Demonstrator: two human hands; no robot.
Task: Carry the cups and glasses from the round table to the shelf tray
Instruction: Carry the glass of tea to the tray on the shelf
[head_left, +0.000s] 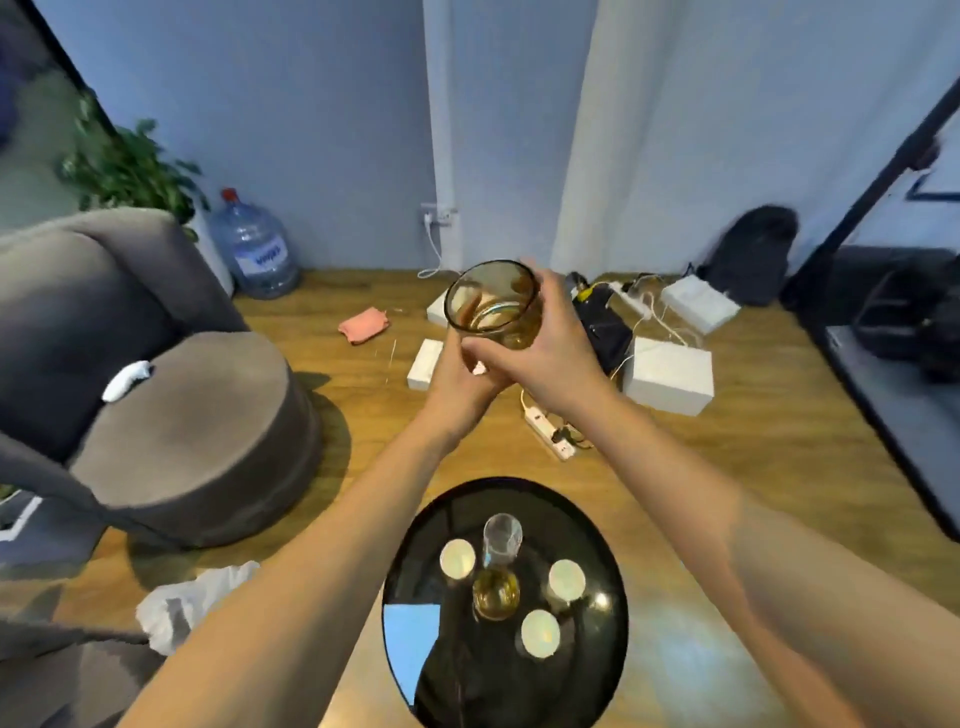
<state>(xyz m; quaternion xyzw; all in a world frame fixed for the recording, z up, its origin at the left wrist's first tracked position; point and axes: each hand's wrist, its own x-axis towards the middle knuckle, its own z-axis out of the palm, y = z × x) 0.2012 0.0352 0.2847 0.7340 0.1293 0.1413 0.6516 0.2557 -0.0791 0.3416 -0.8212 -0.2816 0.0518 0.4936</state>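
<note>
At frame centre, the left hand (457, 379) cups the base of an amber glass (492, 304), likely steadying it for carrying, while the right hand (540, 348) wraps its side. Bottom centre, the round table (597, 649) holds a clear glass (502, 535), another amber glass (495, 595) and three pale cups (540, 633).

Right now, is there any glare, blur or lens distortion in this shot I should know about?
In the head view, the round black table is glossy, mirroring a blue patch and bright spots; the wide lens bows the wall edges and stretches the forearms; the room's edges look soft and smeared; the amber glass, held by the left hand and right hand, stays fairly sharp.
</note>
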